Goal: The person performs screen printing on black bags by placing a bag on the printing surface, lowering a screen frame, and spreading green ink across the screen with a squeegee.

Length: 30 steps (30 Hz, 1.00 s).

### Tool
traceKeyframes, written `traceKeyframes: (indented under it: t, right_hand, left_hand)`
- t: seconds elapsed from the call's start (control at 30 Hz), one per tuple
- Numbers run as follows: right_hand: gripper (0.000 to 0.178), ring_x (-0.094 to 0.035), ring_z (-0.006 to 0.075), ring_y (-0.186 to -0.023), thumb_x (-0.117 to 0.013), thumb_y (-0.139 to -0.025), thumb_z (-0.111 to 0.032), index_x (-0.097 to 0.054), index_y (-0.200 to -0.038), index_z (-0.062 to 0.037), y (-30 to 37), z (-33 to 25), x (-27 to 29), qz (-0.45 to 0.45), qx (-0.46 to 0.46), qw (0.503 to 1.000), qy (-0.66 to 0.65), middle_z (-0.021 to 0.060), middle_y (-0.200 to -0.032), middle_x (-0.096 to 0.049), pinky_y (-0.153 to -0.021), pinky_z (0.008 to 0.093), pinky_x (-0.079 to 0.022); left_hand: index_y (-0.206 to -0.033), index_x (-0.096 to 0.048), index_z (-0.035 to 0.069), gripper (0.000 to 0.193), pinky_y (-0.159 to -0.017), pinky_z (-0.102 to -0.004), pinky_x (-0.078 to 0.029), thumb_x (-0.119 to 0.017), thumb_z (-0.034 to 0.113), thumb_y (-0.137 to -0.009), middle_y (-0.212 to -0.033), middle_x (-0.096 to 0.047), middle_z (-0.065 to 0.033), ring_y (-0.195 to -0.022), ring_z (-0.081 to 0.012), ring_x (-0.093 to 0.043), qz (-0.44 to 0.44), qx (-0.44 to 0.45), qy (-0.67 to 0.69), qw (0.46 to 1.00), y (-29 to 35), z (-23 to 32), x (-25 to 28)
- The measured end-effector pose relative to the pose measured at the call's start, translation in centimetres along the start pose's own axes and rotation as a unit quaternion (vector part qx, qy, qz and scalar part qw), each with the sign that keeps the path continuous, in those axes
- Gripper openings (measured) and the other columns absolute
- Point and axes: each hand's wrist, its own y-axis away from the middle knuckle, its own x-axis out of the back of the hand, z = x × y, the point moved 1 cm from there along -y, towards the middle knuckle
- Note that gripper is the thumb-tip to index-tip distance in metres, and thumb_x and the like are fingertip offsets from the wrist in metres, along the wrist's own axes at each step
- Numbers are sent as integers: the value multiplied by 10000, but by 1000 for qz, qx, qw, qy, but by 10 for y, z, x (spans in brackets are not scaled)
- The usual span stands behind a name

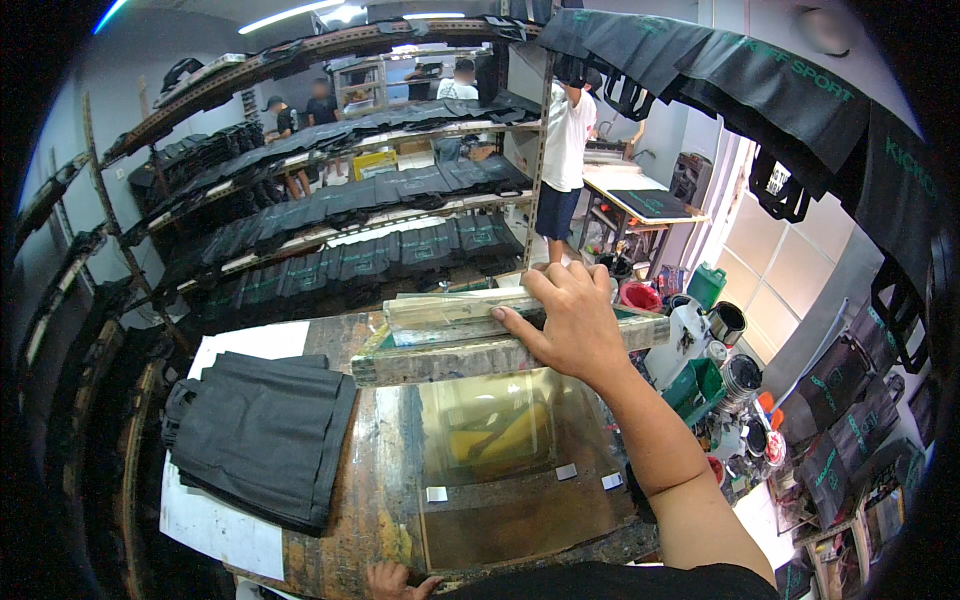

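Observation:
My right hand (575, 318) is closed on a squeegee (430, 318) with a pale, see-through blade. The squeegee lies in a raised wooden screen-printing frame (450, 362), whose near bar faces me. Beneath the frame, a yellowish, glossy printing bed (500, 510) carries three small white tabs. At the near edge of the worktable (350, 500), my left hand (398, 580) rests with its thumb out and nothing visible in it; the lower frame edge cuts off part of it. Left of the bed, a stack of black fabric bags (265, 430) lies on a white sheet (220, 540).
Beyond the table, a multi-tier rack (350, 215) holds rows of black printed bags. More bags (740, 80) hang at the upper right. Paint cans and a green container (695, 390) crowd the table's right side. A person in a white shirt (570, 140) stands behind the rack post.

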Motion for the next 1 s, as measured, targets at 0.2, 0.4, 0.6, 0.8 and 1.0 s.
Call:
traceKeyframes:
  t: [0.2,0.4,0.6,0.8,1.0]
  right_hand:
    - [468,-591,310,-890,-679,-955,-536,-688,-920,-69,1,0,0,-4,-2,1000,-2,118,-854,-606,-1002,551,-381]
    - [462,-589,312,-884,-682,-952,-531,-686,-919,-70,1,0,0,1,0,1000,0,118,-850,-603,-1061,572,-362]
    - [465,-602,329,-896,-688,-949,-527,-683,-924,-63,1,2,-3,6,9,1000,-1,132,-857,-612,-1069,590,-360]
    - [484,-601,308,-986,-705,-950,-511,-725,-1056,-39,1,-2,4,-49,-10,998,25,148,-986,-662,-901,456,-379]
    - [459,-601,321,-880,-689,-945,-523,-687,-914,-66,1,0,0,16,17,1000,15,129,-851,-613,-965,538,-388]
  left_hand:
    - [-752,-596,20,534,-814,-567,-493,-933,433,-721,-773,-598,-180,-770,-407,-587,-6,2,-2,1000,1,-1,1]
    - [-725,-563,28,540,-807,-568,-486,-937,418,-709,-741,-567,-174,-743,-403,-558,0,-4,13,1000,-2,1,3]
    - [-683,-508,41,577,-723,-541,-437,-932,431,-707,-702,-520,-169,-701,-394,-515,-6,2,18,1000,-7,5,8]
    - [-674,-516,45,570,-724,-539,-428,-922,442,-721,-697,-525,-172,-705,-392,-524,-1,5,21,1000,-5,5,5]
    - [-667,-568,87,652,-694,-500,-413,-910,642,-654,-693,-521,-95,-692,-345,-529,-46,-35,-31,998,49,-58,-42]
